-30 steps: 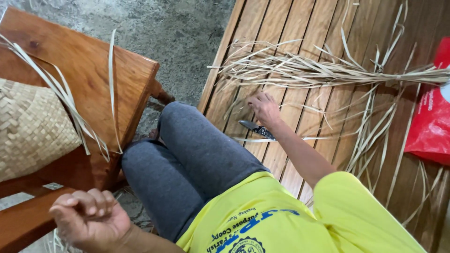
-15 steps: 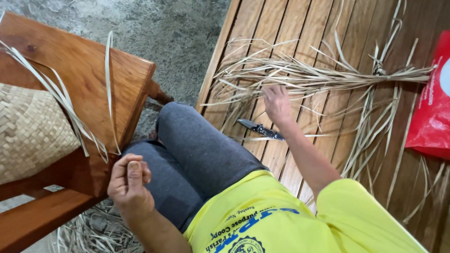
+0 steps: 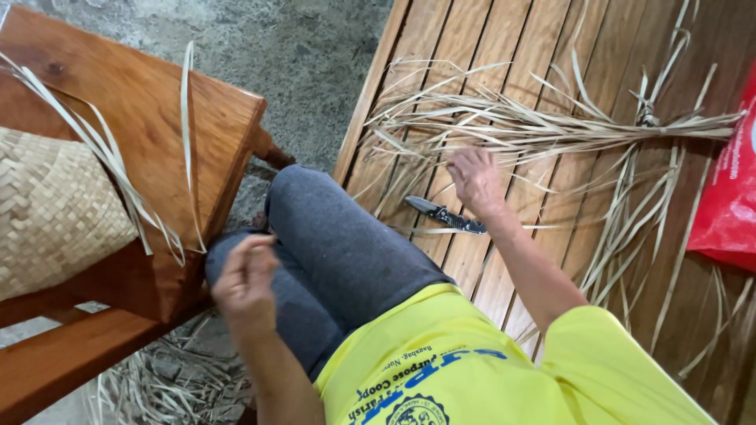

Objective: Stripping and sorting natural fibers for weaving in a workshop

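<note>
your right hand is reaching out over the bundle of dried palm strips, fingers loosely spread and pressing on the pale, flat, papery blades; it is closing on nothing that shows. the strips are fanning across the slatted wooden platform, bound near one end. a folding knife, dark textured handle and bare steel blade, is lying on the slats just beside your wrist, untouched. your left hand is hovering above your grey-trousered knee, fingers curled in; whether it is pinching a thin strip is not clear from this angle. the smooth reddish wooden bench is carrying a few loose strips and a woven mat of chequered plaiting. a red plastic bag is sitting at the platform's edge. compared with half a second ago, your right hand is lying further into the bundle, past the knife, and your left hand is sitting lower, nearer your body.
</note>
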